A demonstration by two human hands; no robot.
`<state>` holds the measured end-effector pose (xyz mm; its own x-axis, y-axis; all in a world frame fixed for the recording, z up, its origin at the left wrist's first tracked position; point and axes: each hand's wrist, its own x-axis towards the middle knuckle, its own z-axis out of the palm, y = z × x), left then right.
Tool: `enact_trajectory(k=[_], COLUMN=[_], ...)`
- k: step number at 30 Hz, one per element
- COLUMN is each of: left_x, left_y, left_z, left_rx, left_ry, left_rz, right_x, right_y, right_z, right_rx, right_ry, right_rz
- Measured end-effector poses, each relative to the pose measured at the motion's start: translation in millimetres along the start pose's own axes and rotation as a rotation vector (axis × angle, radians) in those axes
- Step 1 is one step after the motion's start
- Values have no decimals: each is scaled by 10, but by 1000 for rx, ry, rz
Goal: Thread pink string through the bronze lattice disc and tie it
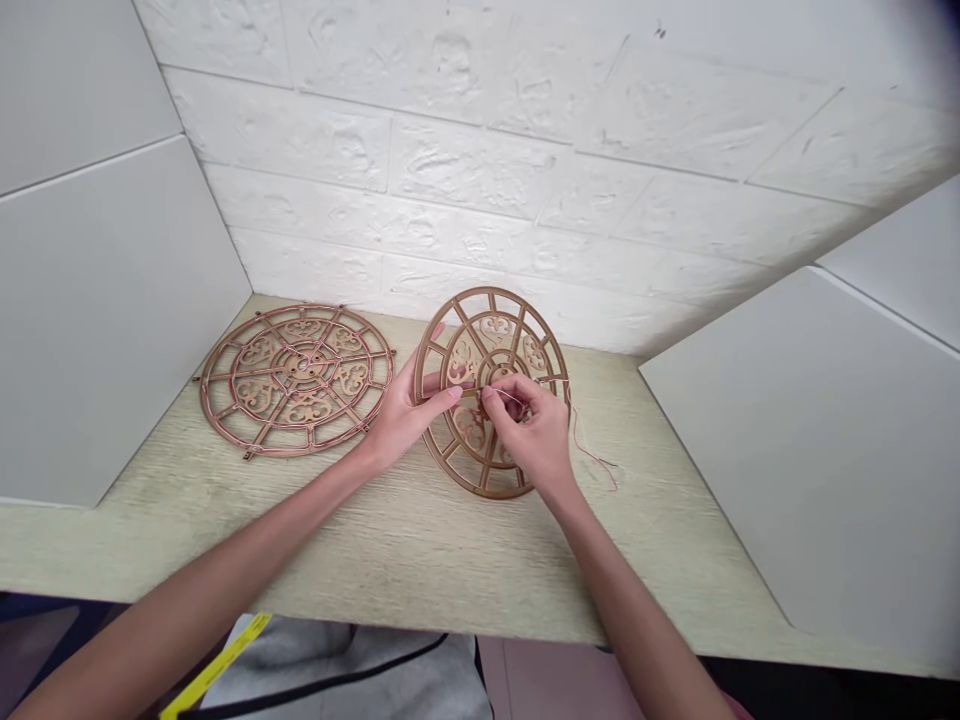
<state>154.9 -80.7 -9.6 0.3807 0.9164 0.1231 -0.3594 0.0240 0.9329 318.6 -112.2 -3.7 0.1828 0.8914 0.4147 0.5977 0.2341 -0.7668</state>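
Note:
A round golden-brown openwork disc point(491, 490) with spokes and scroll ornaments is held tilted up off the table. My left hand point(409, 410) grips its left side, thumb in front and fingers behind the rim. Near the disc's hub, my right hand point(532, 425) pinches a thin pale wire point(508, 399) between thumb and fingertips. More of this thin wire point(581, 445) hangs at the right of the disc, its loose ends close to the tabletop. To the left lies a second openwork disc point(309, 448), flat, with coppery wire along its rings and small tabs round its rim.
The pale wooden tabletop point(360, 560) ends at a front edge near my body. A white brick-patterned wall point(480, 170) rises behind it. Grey-white panels stand at the left point(112, 330) and right point(817, 440). Grey cloth point(345, 660) and a yellow strip point(217, 665) show below the edge.

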Motion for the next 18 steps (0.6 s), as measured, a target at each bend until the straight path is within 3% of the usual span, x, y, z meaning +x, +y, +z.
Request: enact_trajectory(k=[18], left_x=[-4], left_y=[29], left_z=[-25], left_rx=[1], left_ry=[-46], left_rz=[10], right_x=[81], right_y=[19], right_z=[-100], right_rx=[91], right_ry=[-164], right_rz=[33])
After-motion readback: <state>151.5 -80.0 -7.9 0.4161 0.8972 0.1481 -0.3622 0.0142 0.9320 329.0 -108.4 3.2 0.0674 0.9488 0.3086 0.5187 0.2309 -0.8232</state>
